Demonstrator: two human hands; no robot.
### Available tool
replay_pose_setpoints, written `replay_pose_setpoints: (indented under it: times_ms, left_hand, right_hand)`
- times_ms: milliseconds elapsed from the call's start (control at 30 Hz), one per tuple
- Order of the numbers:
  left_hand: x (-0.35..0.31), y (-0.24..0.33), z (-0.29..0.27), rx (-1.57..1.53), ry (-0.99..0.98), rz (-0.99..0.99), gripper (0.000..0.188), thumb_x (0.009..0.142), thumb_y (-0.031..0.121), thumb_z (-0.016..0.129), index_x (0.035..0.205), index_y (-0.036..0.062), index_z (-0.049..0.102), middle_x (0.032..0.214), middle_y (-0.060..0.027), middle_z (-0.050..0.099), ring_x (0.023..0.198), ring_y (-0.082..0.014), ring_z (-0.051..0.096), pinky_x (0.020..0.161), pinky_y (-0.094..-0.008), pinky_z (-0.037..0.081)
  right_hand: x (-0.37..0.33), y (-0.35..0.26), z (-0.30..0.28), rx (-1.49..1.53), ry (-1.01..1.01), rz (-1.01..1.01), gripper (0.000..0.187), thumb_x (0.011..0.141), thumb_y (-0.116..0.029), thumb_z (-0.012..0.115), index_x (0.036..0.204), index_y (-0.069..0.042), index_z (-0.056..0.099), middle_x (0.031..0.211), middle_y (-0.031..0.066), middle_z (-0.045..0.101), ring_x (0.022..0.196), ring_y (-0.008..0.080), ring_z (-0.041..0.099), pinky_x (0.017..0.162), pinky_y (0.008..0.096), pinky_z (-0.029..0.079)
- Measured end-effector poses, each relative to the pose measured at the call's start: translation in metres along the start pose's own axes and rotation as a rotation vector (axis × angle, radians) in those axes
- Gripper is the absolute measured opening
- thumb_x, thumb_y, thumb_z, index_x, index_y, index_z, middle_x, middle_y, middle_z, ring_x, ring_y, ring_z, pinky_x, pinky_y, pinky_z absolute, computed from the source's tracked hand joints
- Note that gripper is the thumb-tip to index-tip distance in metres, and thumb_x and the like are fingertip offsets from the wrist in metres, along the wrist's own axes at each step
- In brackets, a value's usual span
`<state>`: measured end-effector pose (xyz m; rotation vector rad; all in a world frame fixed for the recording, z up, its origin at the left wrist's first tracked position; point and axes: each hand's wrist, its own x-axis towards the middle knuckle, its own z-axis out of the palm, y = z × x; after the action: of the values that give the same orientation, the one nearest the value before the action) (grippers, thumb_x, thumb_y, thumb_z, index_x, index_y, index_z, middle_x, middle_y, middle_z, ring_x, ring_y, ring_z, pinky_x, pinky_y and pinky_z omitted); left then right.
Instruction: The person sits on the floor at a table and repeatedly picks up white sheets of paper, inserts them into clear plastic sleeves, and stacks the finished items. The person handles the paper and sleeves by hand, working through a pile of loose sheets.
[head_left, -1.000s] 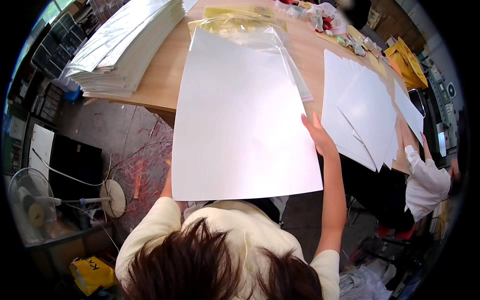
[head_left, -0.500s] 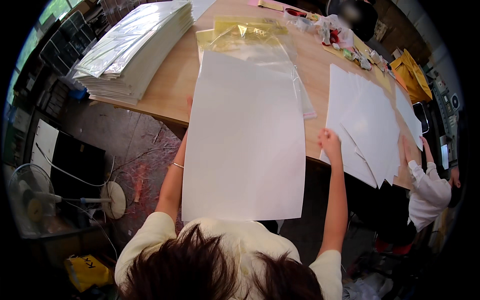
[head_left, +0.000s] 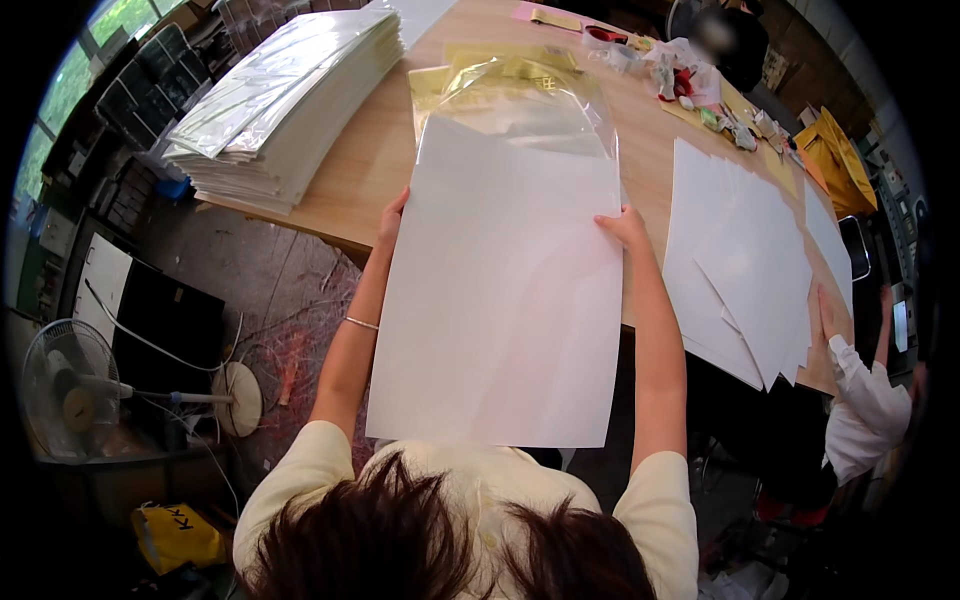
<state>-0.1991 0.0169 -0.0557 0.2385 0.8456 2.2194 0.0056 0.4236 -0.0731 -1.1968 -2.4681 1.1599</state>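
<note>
I hold a large white sheet (head_left: 505,300) flat in front of me, its far end pushed into the mouth of a clear plastic bag (head_left: 520,105) lying on the wooden table (head_left: 375,140). My left hand (head_left: 392,215) grips the sheet's left edge. My right hand (head_left: 625,228) grips its right edge. Yellow-tinted bags (head_left: 470,65) lie under and beyond the clear one.
A tall stack of bagged white sheets (head_left: 285,100) sits at the table's left. Loose white sheets (head_left: 745,260) lie to the right, where another person's hand (head_left: 828,312) rests. Small items clutter the far table end (head_left: 690,85). A fan (head_left: 60,385) stands on the floor at left.
The sheet has moved forward from my lap over the table edge, and its far end has slid into the clear bag. Both hands moved up along its sides.
</note>
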Motion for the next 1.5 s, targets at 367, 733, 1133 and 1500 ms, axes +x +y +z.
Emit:
replay_pose_setpoints:
  times_ms: [367, 733, 1133, 1500]
  left_hand:
    - [-0.074, 0.013, 0.035, 0.318, 0.150, -0.012, 0.048, 0.097, 0.029, 0.043, 0.136, 0.0019, 0.040, 0.129, -0.0070, 0.052, 0.114, -0.0156, 0.050, 0.094, -0.0294, 0.042]
    - [-0.228, -0.016, 0.003, -0.041, 0.163, -0.300, 0.060, 0.094, 0.044, 0.035, 0.133, -0.0021, 0.038, 0.129, -0.0127, 0.050, 0.116, -0.0250, 0.050, 0.098, -0.0348, 0.038]
    - [-0.371, -0.030, -0.016, -0.430, 0.098, -0.485, 0.083, 0.089, 0.064, 0.031, 0.135, -0.0057, 0.034, 0.133, -0.0232, 0.045, 0.126, -0.0369, 0.040, 0.108, -0.0500, 0.026]
    - [-0.346, -0.020, 0.008, 0.242, 0.161, -0.323, 0.036, 0.087, 0.011, 0.060, 0.118, -0.0054, 0.051, 0.115, -0.0127, 0.059, 0.109, -0.0232, 0.058, 0.098, -0.0384, 0.043]
  right_hand:
    - [-0.113, 0.016, -0.033, 0.753, -0.363, 0.102, 0.033, 0.092, -0.015, 0.055, 0.118, 0.004, 0.050, 0.106, 0.0098, 0.061, 0.093, 0.0162, 0.060, 0.078, 0.0298, 0.051]
    - [-0.295, 0.063, -0.049, 1.059, -0.490, 0.394, 0.023, 0.095, -0.013, 0.048, 0.112, 0.001, 0.054, 0.103, 0.0061, 0.062, 0.092, 0.0135, 0.061, 0.080, 0.0288, 0.052]
    - [-0.480, 0.088, -0.043, 1.194, -0.362, 0.572, 0.027, 0.092, -0.008, 0.052, 0.118, 0.000, 0.050, 0.107, 0.0078, 0.061, 0.095, 0.0156, 0.060, 0.084, 0.0303, 0.050]
    - [-0.464, 0.056, -0.041, 1.080, -0.118, 0.490, 0.041, 0.086, 0.005, 0.056, 0.125, 0.001, 0.045, 0.104, 0.0065, 0.060, 0.086, 0.0131, 0.060, 0.077, 0.0248, 0.052]
